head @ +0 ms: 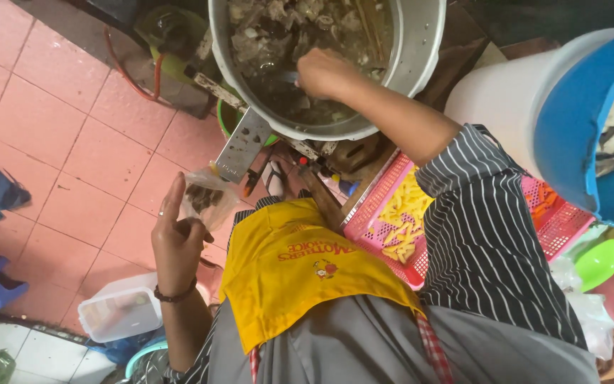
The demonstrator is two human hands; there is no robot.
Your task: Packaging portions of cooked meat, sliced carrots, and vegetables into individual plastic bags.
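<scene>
Head view, right hand (325,73): reaching over the rim of the big metal pot (421,43) at 12 o'clock, fingers closing round a utensil handle above the dark stew.
Left hand (175,238): at 9 o'clock, pinching a small clear bag (206,197), forefinger sticking up.
Open room: pink floor tiles (51,121) lying bare toward 10 o'clock.
Containers: pink basket (385,213) sitting centre; lidded white box (119,309) resting at 8 o'clock.

Pot (421,43) top cut off; bag (206,195) contents unclear
</scene>
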